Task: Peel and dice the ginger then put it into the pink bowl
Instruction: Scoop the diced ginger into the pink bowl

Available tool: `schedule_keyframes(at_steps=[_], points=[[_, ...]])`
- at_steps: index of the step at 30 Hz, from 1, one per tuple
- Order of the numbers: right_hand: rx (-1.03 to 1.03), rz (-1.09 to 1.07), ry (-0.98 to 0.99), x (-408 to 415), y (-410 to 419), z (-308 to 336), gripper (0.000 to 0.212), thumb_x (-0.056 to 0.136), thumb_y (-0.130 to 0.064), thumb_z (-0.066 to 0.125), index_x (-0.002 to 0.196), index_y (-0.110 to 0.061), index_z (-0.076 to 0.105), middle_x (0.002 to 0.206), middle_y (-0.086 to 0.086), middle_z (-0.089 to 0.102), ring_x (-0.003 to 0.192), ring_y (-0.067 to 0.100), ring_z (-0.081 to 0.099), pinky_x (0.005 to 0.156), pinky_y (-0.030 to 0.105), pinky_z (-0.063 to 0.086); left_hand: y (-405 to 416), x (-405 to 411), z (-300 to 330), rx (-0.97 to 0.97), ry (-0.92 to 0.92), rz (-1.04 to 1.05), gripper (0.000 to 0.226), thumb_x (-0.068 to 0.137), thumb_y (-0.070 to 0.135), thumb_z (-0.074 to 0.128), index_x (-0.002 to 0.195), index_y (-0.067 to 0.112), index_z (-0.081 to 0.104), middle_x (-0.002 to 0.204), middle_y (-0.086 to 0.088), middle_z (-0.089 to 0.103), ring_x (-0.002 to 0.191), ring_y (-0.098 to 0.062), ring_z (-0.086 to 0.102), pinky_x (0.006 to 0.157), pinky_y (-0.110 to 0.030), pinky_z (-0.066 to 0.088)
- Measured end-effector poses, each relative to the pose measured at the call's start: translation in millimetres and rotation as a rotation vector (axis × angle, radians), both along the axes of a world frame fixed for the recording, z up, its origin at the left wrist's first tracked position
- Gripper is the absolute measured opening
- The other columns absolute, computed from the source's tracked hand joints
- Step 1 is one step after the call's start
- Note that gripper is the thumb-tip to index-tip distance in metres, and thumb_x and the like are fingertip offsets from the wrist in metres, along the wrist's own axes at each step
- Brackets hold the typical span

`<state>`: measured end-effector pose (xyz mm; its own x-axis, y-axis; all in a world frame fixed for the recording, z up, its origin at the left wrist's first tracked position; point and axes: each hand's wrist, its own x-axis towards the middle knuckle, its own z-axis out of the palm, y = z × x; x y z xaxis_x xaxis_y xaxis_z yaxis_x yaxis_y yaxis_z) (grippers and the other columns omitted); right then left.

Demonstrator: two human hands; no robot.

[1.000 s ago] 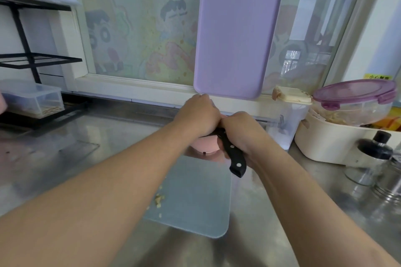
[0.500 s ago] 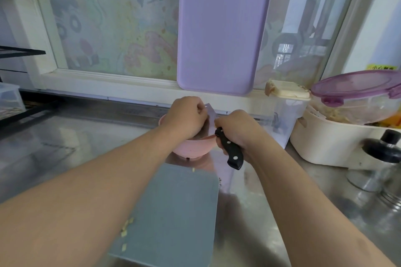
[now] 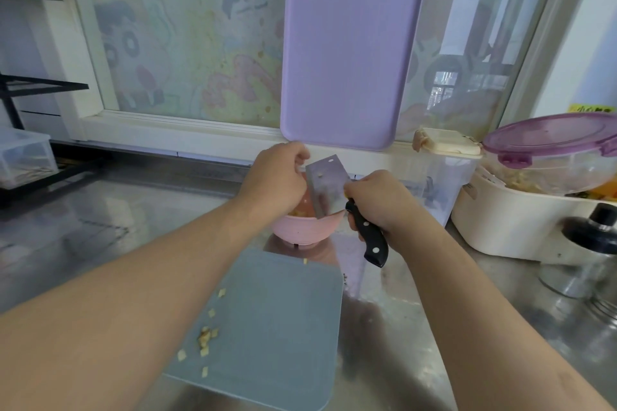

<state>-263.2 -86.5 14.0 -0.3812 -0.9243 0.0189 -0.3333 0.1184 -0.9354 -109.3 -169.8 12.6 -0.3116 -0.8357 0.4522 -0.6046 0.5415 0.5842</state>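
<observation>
The pink bowl (image 3: 300,230) stands on the steel counter just beyond a grey-blue cutting board (image 3: 273,327). My right hand (image 3: 377,200) grips the black handle of a cleaver (image 3: 325,187), whose blade is tilted up over the bowl with a bit of ginger stuck to it. My left hand (image 3: 277,177) hovers over the bowl's left side with curled fingers beside the blade; what they touch is hidden. Some diced ginger shows inside the bowl. Several ginger pieces (image 3: 207,337) lie on the board's left part.
A purple cutting board (image 3: 350,43) leans against the window behind the bowl. To the right stand a clear box with a cream lid (image 3: 444,143), a white tub (image 3: 521,223) holding a purple-lidded container (image 3: 554,143), and a black-capped glass jar (image 3: 597,243). A plastic box (image 3: 23,157) sits far left.
The cleaver blade has tilted up over the bowl and come into plain sight. My left hand has shifted a little to the left of it. The view has dropped toward the board.
</observation>
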Motion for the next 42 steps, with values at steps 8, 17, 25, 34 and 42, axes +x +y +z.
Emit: schedule_keyframes(at_steps=[8, 17, 25, 34, 42], points=[[-0.015, 0.002, 0.076, -1.0, -1.2, -1.4, 0.014, 0.088, -0.006, 0.047, 0.074, -0.007, 0.048, 0.058, 0.018, 0.056, 0.04, 0.025, 0.057, 0.047, 0.031, 0.044, -0.3, 5.6, -11.0, -0.075, -0.189, 0.001, 0.032, 0.089, 0.011, 0.053, 0.1, 0.031, 0.076, 0.098, 0.006, 0.074, 0.094, -0.022, 0.068, 0.081, -0.04, 0.06], [-0.036, -0.01, 0.038, -0.3, -1.1, -1.4, 0.013, 0.089, -0.006, 0.047, 0.076, -0.007, 0.047, 0.061, 0.017, 0.053, 0.04, 0.026, 0.056, 0.049, 0.032, 0.044, -6.8, 10.3, -13.6, 0.083, -0.049, 0.008, 0.032, 0.081, -0.003, 0.069, 0.085, 0.028, 0.075, 0.085, 0.01, 0.073, 0.088, -0.013, 0.071, 0.084, -0.033, 0.061], [-0.025, -0.05, 0.034, -1.6, -2.1, -2.6, 0.011, 0.088, -0.006, 0.048, 0.077, -0.005, 0.048, 0.057, 0.016, 0.055, 0.04, 0.027, 0.057, 0.052, 0.034, 0.045, -0.4, 16.7, -16.3, 0.002, 0.012, 0.054, 0.018, 0.091, 0.015, 0.059, 0.098, 0.024, 0.073, 0.091, 0.007, 0.072, 0.089, -0.018, 0.068, 0.08, -0.035, 0.058], [-0.049, -0.069, 0.007, -2.2, 2.6, -0.3, 0.011, 0.086, -0.002, 0.046, 0.076, -0.003, 0.05, 0.054, 0.017, 0.056, 0.039, 0.026, 0.057, 0.051, 0.034, 0.044, 65.8, 53.6, -61.0, -0.12, -0.044, -0.103, 0.009, 0.083, 0.03, 0.068, 0.077, 0.026, 0.063, 0.063, 0.015, 0.063, 0.057, -0.006, 0.058, 0.059, -0.032, 0.054], [-0.055, -0.061, 0.021, -5.7, 12.7, 2.3, 0.015, 0.084, -0.003, 0.046, 0.07, -0.003, 0.048, 0.047, 0.012, 0.055, 0.043, 0.028, 0.055, 0.052, 0.035, 0.044, 60.9, 37.1, -86.7, -0.179, -0.491, -0.163, 0.031, 0.1, 0.026, 0.052, 0.124, 0.036, 0.069, 0.124, 0.015, 0.063, 0.12, -0.016, 0.057, 0.088, -0.039, 0.056]])
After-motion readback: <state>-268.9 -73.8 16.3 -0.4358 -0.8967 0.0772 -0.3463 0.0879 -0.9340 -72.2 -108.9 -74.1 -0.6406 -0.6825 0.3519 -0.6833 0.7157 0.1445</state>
